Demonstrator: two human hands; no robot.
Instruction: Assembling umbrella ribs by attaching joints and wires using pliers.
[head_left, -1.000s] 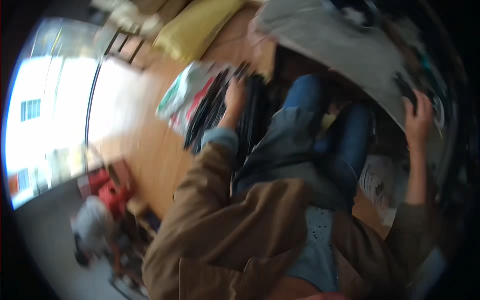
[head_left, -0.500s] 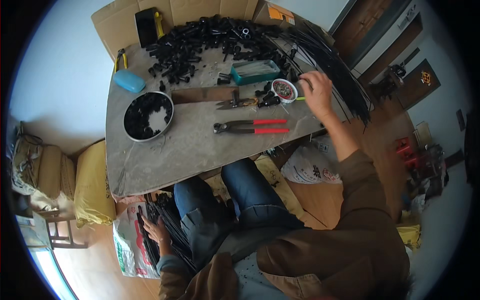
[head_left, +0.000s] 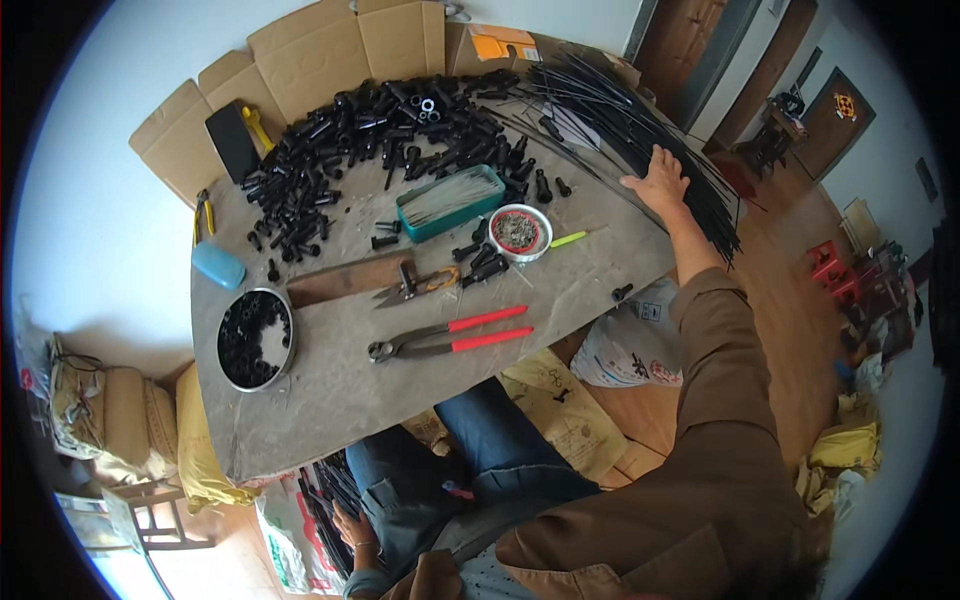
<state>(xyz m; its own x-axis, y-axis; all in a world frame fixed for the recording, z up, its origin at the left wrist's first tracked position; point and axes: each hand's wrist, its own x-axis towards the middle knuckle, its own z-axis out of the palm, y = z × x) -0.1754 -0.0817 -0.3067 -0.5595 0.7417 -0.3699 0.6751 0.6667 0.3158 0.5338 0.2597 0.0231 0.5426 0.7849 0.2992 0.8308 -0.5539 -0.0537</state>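
Loosely spread, the right hand (head_left: pixel 662 185) reaches over the right side of the table (head_left: pixel 330 400), palm down, thumb out to the left and the other fingers a little bent. It lies on or just above a loose bundle of long black rods (head_left: pixel 640 122); whether it touches them, I cannot tell, and its fingers are not closed round any. Down beside the left thigh, the left hand (head_left: pixel 357 535) is at a second bundle of black rods (head_left: pixel 325 490), on a white and red bag (head_left: pixel 285 535). That hand is partly hidden, so I cannot tell how far it is closed or whether it has hold of a rod.

To the left of the right hand come a yellow-green stick (head_left: pixel 568 239), a white bowl (head_left: pixel 547 236) of small bits and a teal box (head_left: pixel 455 222) of thin pale strips. Nearer the table's front edge lie red-handled pincers (head_left: pixel 490 342), with scissors (head_left: pixel 437 280) just beyond them. A heap of short black pieces (head_left: pixel 350 130) curves along the back, before upright cardboard (head_left: pixel 330 45). At the left stands a round tin (head_left: pixel 292 345), partly filled with black pieces.
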